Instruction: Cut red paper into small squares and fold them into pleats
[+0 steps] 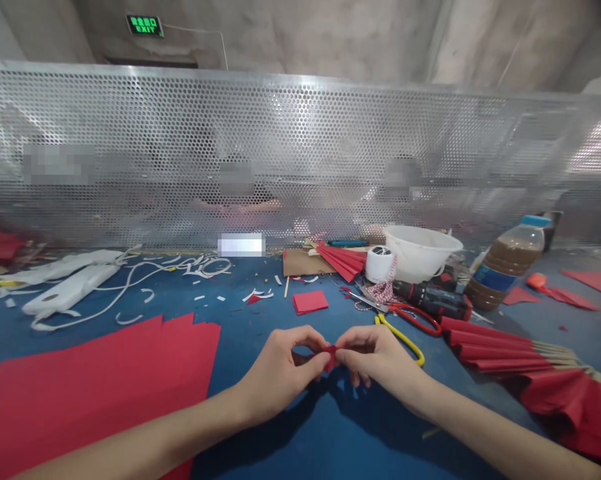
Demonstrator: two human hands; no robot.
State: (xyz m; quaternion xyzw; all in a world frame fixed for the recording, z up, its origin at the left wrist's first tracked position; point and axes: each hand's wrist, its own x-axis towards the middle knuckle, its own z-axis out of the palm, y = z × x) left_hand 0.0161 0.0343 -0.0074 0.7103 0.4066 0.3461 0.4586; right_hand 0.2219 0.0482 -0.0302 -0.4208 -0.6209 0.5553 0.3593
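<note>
Between my two hands is a small piece of red paper (331,359), held just above the blue table. My left hand (287,367) pinches its left side between thumb and fingers. On the other side, my right hand (375,357) pinches the right edge the same way. The fingertips cover much of the paper, so its exact shape is hard to see. A small stack of red paper squares (310,302) lies beyond my hands. Scissors with red and yellow handles (403,340) lie past my right hand.
Large red sheets (105,380) cover the left. Folded red paper fans (525,373) lie right, near a power drill (433,299), a bottle of brown liquid (505,263), a white bowl (420,250) and a string spool (379,265). A power strip (73,288) and a perforated metal screen (300,153) stand behind.
</note>
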